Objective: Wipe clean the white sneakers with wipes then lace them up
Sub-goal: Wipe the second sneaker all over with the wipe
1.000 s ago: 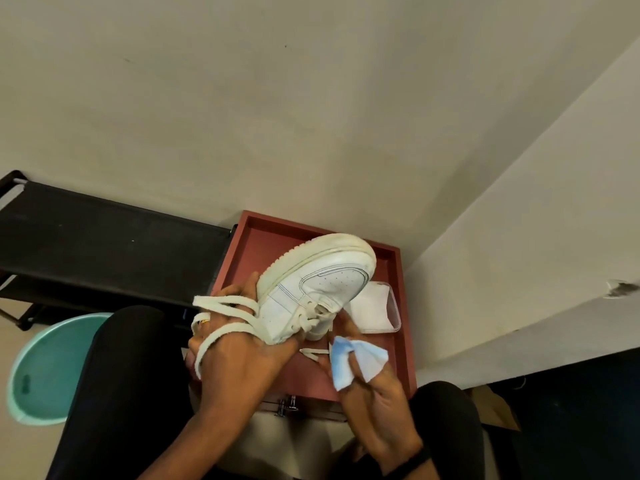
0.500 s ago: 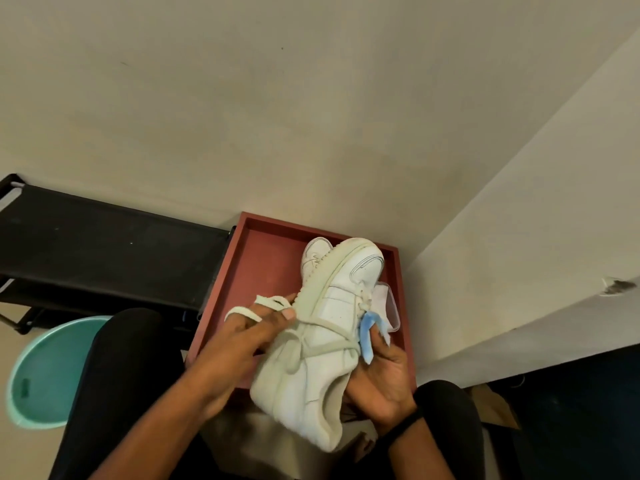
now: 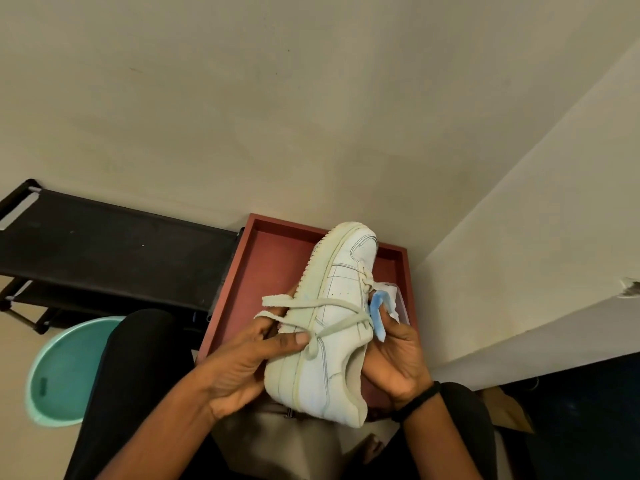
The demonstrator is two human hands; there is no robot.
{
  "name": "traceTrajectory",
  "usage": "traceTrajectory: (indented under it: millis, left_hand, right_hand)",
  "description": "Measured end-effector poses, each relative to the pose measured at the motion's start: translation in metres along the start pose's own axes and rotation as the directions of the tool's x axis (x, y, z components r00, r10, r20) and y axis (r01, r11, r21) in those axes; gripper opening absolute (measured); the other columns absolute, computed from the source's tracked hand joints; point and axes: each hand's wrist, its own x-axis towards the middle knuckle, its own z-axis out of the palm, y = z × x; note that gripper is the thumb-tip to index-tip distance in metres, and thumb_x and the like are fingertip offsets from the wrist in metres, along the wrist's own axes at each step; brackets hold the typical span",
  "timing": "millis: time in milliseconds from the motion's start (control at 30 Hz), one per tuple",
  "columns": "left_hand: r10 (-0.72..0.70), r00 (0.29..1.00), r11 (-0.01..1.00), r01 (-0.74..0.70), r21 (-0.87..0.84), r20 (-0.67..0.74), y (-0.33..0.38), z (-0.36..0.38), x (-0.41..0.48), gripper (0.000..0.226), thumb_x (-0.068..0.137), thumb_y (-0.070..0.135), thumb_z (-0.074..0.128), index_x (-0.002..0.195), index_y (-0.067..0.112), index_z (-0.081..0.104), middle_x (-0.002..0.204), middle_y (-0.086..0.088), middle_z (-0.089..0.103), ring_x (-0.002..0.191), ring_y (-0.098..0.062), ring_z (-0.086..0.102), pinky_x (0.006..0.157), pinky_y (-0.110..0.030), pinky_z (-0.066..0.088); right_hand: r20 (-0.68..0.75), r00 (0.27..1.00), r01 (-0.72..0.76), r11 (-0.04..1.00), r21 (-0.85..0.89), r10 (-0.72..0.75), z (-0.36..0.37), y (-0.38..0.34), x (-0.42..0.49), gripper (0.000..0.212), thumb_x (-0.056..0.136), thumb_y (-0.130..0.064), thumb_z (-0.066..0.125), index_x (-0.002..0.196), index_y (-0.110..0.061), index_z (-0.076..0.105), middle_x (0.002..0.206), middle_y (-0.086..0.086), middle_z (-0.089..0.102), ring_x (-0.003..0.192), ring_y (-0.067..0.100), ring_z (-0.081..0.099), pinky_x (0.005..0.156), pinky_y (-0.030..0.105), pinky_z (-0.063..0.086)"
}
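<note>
The sneaker (image 3: pixel 332 341) is up in both my hands, on its side over the tray (image 3: pixel 270 265). Its toe points to 1 o'clock, its heel to 6, and its sole edge faces 9. Its lace (image 3: pixel 332 303) hangs loose, draped across the upper and out over my left fingers. My left hand (image 3: pixel 242 368) grips the sole side at 8 o'clock of the shoe, thumb pressed on the lace. My right hand (image 3: pixel 398 358) cups the collar at 4 o'clock and pinches a blue-and-white wipe (image 3: pixel 377 313) beside the tongue.

I judge this is the wiping step, with lacing not begun. Next I'd brace the shoe with my left hand, keep the lace clear and rub the wipe along the upper.

A basin (image 3: pixel 65 368) sits at 8 o'clock and a rack (image 3: pixel 104 244) at 10.
</note>
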Motion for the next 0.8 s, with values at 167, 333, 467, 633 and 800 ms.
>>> traceTrajectory:
  millis: [167, 333, 467, 633, 800]
  left_hand:
    - [0.137, 0.990, 0.989, -0.136, 0.051, -0.017, -0.005, 0.005, 0.006, 0.078, 0.081, 0.006, 0.075, 0.143, 0.046, 0.049, 0.140, 0.003, 0.063, 0.127, -0.025, 0.061, 0.106, -0.053, 0.048]
    - [0.316, 0.944, 0.924, -0.282, 0.258, -0.100, -0.005, 0.004, 0.005, 0.082, 0.083, 0.003, 0.072, 0.143, 0.050, 0.043, 0.133, 0.013, 0.066, 0.119, -0.017, 0.067, 0.087, -0.049, 0.060]
    - [0.444, 0.890, 0.838, -0.373, 0.398, -0.101, -0.011, 0.003, 0.012, 0.087, 0.082, 0.003, 0.075, 0.150, 0.041, 0.036, 0.133, 0.019, 0.065, 0.122, -0.005, 0.062, 0.089, -0.024, 0.056]
    - [0.469, 0.879, 0.768, -0.356, 0.532, -0.089, -0.018, 0.000, 0.017, 0.090, 0.076, 0.016, 0.080, 0.150, 0.042, 0.035, 0.136, 0.014, 0.064, 0.121, -0.001, 0.062, 0.089, -0.016, 0.053]
    - [0.489, 0.870, 0.680, -0.338, 0.650, -0.058, -0.019, 0.003, 0.005, 0.085, 0.081, 0.013, 0.082, 0.149, 0.035, 0.035, 0.150, 0.016, 0.048, 0.134, 0.000, 0.050, 0.105, -0.020, 0.047]
  right_hand:
    - [-0.010, 1.000, 0.026, 0.998, -0.065, -0.026, 0.008, -0.009, -0.010, 0.077, 0.087, -0.007, 0.071, 0.150, 0.003, 0.028, 0.157, 0.022, 0.030, 0.142, 0.039, 0.037, 0.111, 0.058, 0.037]
    - [0.020, 0.974, 0.223, 0.941, -0.254, -0.225, 0.014, -0.041, -0.044, 0.073, 0.074, -0.012, 0.084, 0.139, -0.001, 0.053, 0.152, 0.019, 0.042, 0.139, 0.038, 0.042, 0.113, 0.061, 0.026]
    - [0.186, 0.940, 0.336, 0.688, -0.644, -0.285, 0.068, -0.045, -0.063, 0.063, 0.069, -0.023, 0.089, 0.117, 0.007, 0.063, 0.134, 0.017, 0.061, 0.125, 0.031, 0.059, 0.097, 0.039, 0.052]
    - [0.251, 0.968, 0.249, 0.110, -0.962, 0.004, 0.115, -0.028, -0.033, 0.012, 0.086, -0.002, 0.071, 0.098, 0.000, 0.074, 0.127, 0.002, 0.066, 0.122, 0.017, 0.059, 0.101, 0.037, 0.050]
    - [0.169, 0.966, 0.196, -0.126, -0.973, 0.193, 0.123, -0.004, -0.003, 0.014, 0.087, -0.010, 0.071, 0.100, -0.007, 0.074, 0.117, 0.009, 0.066, 0.113, 0.027, 0.061, 0.102, 0.045, 0.048]
